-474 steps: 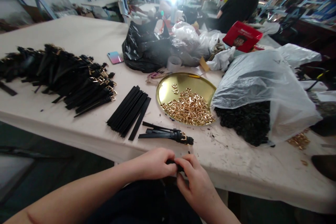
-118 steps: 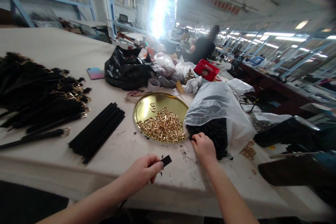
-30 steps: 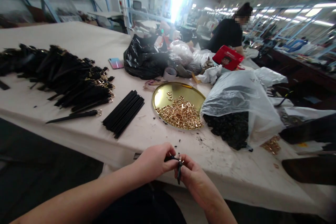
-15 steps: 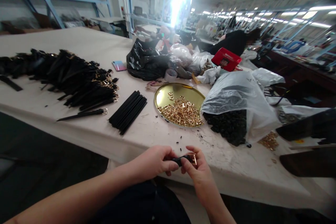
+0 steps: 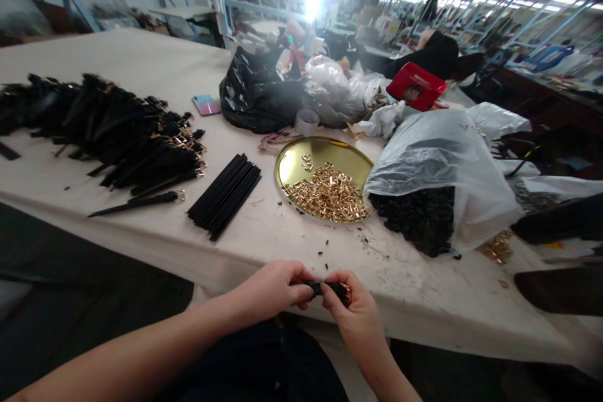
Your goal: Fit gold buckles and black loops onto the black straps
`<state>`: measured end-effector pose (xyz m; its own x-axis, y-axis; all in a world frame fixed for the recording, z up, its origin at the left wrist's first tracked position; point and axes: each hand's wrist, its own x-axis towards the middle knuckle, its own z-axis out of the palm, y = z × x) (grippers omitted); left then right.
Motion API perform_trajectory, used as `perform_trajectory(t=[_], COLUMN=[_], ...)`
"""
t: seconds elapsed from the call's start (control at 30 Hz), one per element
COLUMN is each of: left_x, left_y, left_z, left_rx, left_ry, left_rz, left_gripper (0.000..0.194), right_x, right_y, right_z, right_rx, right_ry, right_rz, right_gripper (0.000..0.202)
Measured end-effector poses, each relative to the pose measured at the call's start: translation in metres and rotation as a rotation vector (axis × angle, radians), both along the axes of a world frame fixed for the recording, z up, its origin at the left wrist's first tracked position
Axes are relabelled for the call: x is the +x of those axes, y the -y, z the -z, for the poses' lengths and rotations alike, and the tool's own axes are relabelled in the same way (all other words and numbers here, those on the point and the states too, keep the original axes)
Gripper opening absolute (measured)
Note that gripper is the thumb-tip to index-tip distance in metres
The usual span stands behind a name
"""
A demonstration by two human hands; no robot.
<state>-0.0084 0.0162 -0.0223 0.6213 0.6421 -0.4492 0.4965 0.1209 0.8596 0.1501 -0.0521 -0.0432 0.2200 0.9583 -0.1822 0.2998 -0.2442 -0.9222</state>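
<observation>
At the table's front edge, my left hand (image 5: pixel 285 289) pinches one end of a short black strap (image 5: pixel 316 289). The strap's other end, with a gold buckle (image 5: pixel 347 294), is gripped in my right hand (image 5: pixel 353 308), whose fingers partly cover the buckle. Beyond my hands a round gold tray (image 5: pixel 294 160) bears a heap of small gold buckles (image 5: pixel 330 195). Left of the tray lies a neat bundle of black strips (image 5: pixel 225 196). A single black strap with a buckle (image 5: pixel 136 203) rests farther left, in front of a large pile of buckled black straps (image 5: pixel 117 132).
A clear plastic bag (image 5: pixel 424 151) of small black pieces (image 5: pixel 419 220) stands right of the tray. Behind are a black plastic bag (image 5: pixel 259 94), a tape roll (image 5: pixel 307 120), a red packet (image 5: pixel 416 86) and a phone (image 5: pixel 206 105). A person in dark clothing (image 5: pixel 424 59) is beyond.
My hands have come closer together on the strap, and my right fingers now cover more of the buckle. The camera view has shifted slightly.
</observation>
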Motion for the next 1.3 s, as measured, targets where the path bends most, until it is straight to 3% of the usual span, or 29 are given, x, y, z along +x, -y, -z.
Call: perform_trajectory(t=[0.13,0.27,0.4,0.53,0.67,0.73,0.9,1.17,1.3], left_x=[0.005,0.008,0.008,0.011,0.014,0.012,0.005,0.008,0.006], left_y=[-0.002,-0.007,-0.011,-0.008,-0.004,-0.005,-0.006,0.004,0.008], left_z=[0.002,0.002,0.001,0.004,0.011,0.013,0.008,-0.001,-0.006], left_rx=[-0.013,-0.024,-0.053,0.077,0.098,0.042,-0.272,-0.328,-0.301], left_ry=[-0.018,0.008,0.091,-0.005,-0.05,-0.039,0.063,0.09,0.099], left_rz=[0.034,0.056,0.057,-0.015,-0.065,-0.049,0.021,0.048,0.077], left_gripper=[0.024,0.025,0.031,0.026,0.026,0.024,0.019,0.019,0.025], right_x=[0.006,0.006,0.004,0.004,0.006,0.008,0.012,0.018,0.015], right_y=[0.001,-0.002,-0.01,-0.013,-0.009,-0.006,-0.002,0.011,0.013], right_z=[0.004,0.007,0.006,0.007,0.011,0.011,0.008,0.002,0.0], right_rx=[-0.029,0.002,-0.081,-0.165,-0.183,-0.187,-0.182,-0.167,-0.159], right_ry=[0.013,0.069,-0.097,-0.261,-0.305,-0.309,-0.229,-0.286,-0.318], right_rz=[-0.082,-0.008,0.055,0.083,0.08,0.052,-0.098,-0.22,-0.129], right_gripper=[0.015,0.014,0.023,0.031,0.031,0.029,0.015,0.01,0.022])
